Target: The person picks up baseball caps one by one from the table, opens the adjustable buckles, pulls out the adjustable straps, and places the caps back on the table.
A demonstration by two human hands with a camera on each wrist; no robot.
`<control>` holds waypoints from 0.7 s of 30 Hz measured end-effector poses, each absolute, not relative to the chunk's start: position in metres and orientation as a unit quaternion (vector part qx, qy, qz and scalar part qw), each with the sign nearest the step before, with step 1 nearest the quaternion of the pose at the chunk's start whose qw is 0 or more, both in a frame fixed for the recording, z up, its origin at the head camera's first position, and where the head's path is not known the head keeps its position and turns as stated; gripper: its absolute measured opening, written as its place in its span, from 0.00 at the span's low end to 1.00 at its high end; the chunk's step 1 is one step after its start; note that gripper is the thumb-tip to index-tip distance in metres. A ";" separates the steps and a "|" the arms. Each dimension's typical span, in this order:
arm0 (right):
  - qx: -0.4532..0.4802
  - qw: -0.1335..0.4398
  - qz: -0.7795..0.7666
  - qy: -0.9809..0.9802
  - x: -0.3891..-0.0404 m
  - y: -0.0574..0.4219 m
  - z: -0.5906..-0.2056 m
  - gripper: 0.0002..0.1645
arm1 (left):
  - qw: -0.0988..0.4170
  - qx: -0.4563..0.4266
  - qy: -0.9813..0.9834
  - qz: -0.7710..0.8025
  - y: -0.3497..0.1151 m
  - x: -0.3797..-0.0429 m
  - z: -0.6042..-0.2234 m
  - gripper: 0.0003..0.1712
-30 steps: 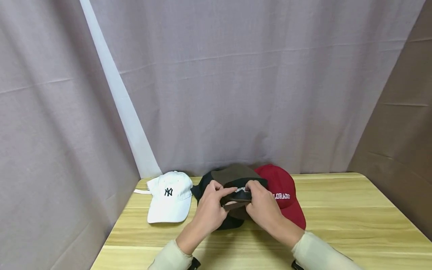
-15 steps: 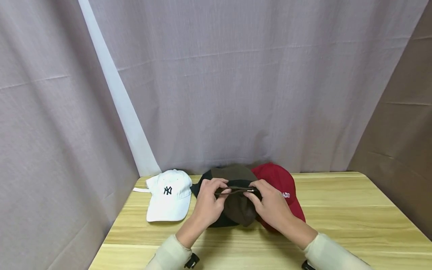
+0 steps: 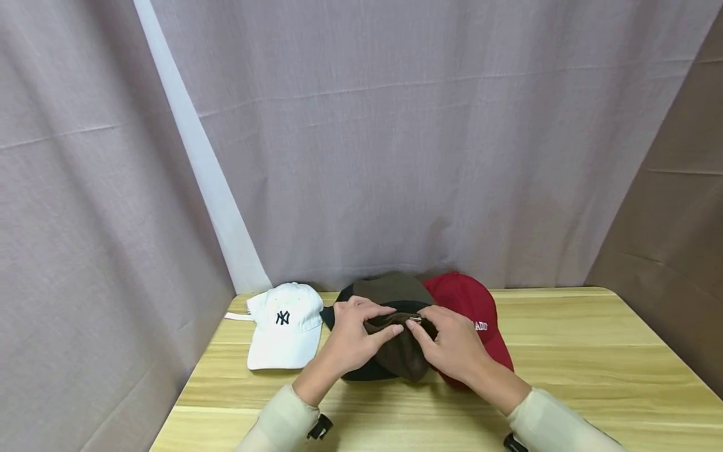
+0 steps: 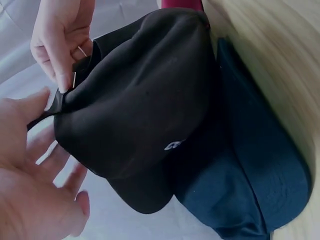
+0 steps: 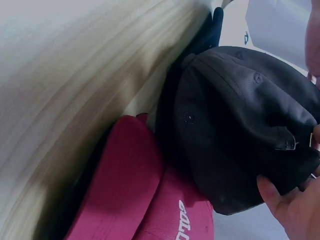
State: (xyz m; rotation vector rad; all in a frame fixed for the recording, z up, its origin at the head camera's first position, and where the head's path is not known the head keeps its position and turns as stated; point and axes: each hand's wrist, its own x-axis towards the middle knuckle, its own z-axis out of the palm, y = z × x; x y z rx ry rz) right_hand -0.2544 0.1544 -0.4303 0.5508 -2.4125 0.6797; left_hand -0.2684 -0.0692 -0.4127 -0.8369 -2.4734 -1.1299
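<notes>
Both hands hold a dark brown baseball cap [image 3: 403, 359] by its back strap, above the far part of the table. My left hand [image 3: 351, 333] has its thumb and fingers at the strap's left side. A small metal buckle [image 3: 415, 319] sits by the thumb of my right hand [image 3: 452, 342], which pinches the strap's right side. The crown hangs toward me, while the brim points away. White lettering shows on the cap's front in the left wrist view. Below and behind it lies a navy cap [image 4: 270, 145], partly hidden.
A white cap [image 3: 285, 336] with a dark emblem lies at the left of the wooden table [image 3: 565, 364]. To the right, a red cap [image 3: 460, 301] with white letters is partly covered by the right hand. A grey curtain [image 3: 395, 157] hangs behind.
The brown cap has tipped so its crown now hangs toward me; its inside showed earlier. Both hands have shifted their hold along the strap. The left thumb has moved right, toward the buckle.
</notes>
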 end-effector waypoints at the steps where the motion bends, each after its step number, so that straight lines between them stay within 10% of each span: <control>1: 0.208 0.284 0.255 -0.901 -0.255 0.154 -0.430 0.04 | 0.141 -0.293 -0.862 -0.390 -0.068 -0.269 -0.412 0.20; 21: 0.203 0.194 0.253 -0.926 -0.260 0.140 -0.424 0.09 | 0.146 -0.250 -0.889 -0.356 -0.039 -0.264 -0.426 0.08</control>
